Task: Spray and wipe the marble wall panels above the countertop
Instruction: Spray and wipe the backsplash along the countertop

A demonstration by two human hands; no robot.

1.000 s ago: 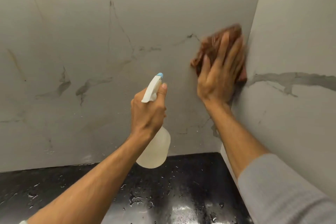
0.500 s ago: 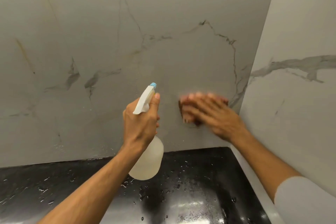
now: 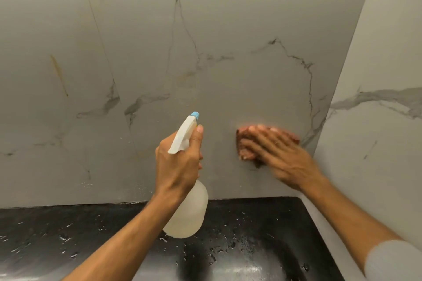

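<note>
My left hand (image 3: 180, 162) grips the neck of a white spray bottle (image 3: 188, 210) with a blue nozzle tip, its nozzle aimed at the grey-veined marble back panel (image 3: 228, 29). My right hand (image 3: 278, 155) lies flat on a reddish-brown cloth (image 3: 245, 146), pressing it against the lower part of that panel just left of the corner. The fingers and cloth are motion-blurred. Most of the cloth is hidden under the hand.
A second marble panel (image 3: 376, 121) forms the right side wall and meets the back panel in a corner. Below lies a glossy black countertop (image 3: 68, 235) dotted with water droplets. A vertical seam splits the back wall at the left.
My right hand with the cloth swept down from high in the corner to low on the back panel, then shifted slightly. My left hand kept the bottle nearly still.
</note>
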